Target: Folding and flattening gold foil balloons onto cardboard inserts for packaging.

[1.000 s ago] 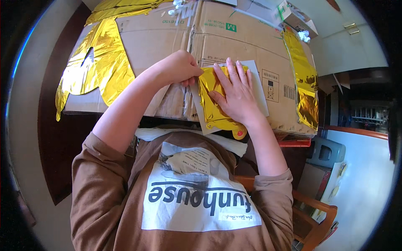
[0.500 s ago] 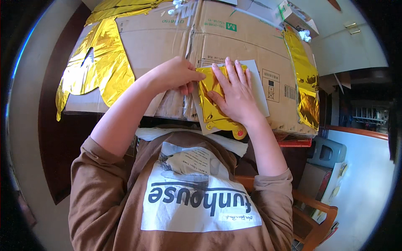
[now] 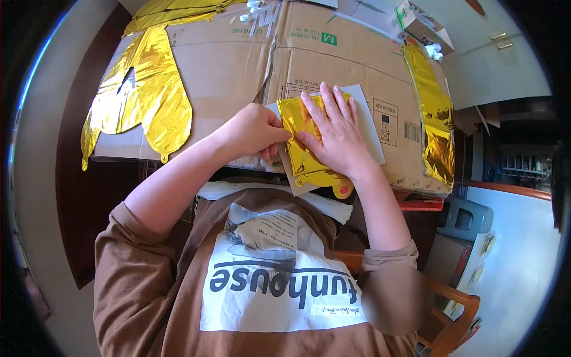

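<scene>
The gold foil (image 3: 304, 160) lies folded into a shiny, creased rectangle, rounded tabs (image 3: 336, 189) poking out at one end. It rests on a larger pale sheet (image 3: 371, 134).

Moderate, soft light falls over the middle of the frame, where the cardboard (image 3: 220, 71) is evenly lit and fairly sharp. Whitish glare streaks the gold foil sheet (image 3: 160, 89) at upper left, with smaller highlights on the folded gold foil (image 3: 297, 157) at centre. Right of centre, shelving sinks into deep shadow. A round blur smears the sleeve (image 3: 395, 300) at lower right; fisheye distortion bows edges toward black corners.
</scene>
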Available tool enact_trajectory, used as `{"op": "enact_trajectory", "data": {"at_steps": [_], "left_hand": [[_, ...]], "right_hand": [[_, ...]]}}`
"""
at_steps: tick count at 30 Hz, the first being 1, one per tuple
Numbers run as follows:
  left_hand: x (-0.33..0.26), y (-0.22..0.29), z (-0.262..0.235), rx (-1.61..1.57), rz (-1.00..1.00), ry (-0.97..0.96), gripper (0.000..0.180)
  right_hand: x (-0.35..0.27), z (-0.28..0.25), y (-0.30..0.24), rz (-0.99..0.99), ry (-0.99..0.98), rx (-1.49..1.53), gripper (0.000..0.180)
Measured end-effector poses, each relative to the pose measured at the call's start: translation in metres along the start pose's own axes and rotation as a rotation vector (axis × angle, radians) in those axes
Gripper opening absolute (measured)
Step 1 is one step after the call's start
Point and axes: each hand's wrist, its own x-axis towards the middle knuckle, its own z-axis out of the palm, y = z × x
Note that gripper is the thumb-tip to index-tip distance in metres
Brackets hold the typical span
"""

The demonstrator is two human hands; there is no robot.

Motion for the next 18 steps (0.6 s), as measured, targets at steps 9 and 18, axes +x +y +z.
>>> {"op": "enact_trajectory", "data": {"at_steps": [9,18], "left_hand": [[-0.013,0.009,0.008,0.294,0.081,0.108,0.029],[-0.011,0.002,0.004,0.660,0.698,0.581,0.015]], "right_hand": [[-0.001,0.000,0.000,-0.015,-0.023,-0.061,0.075],[-0.002,-0.003,-0.002,-0.025,-0.008,-0.025,0.072]]}}
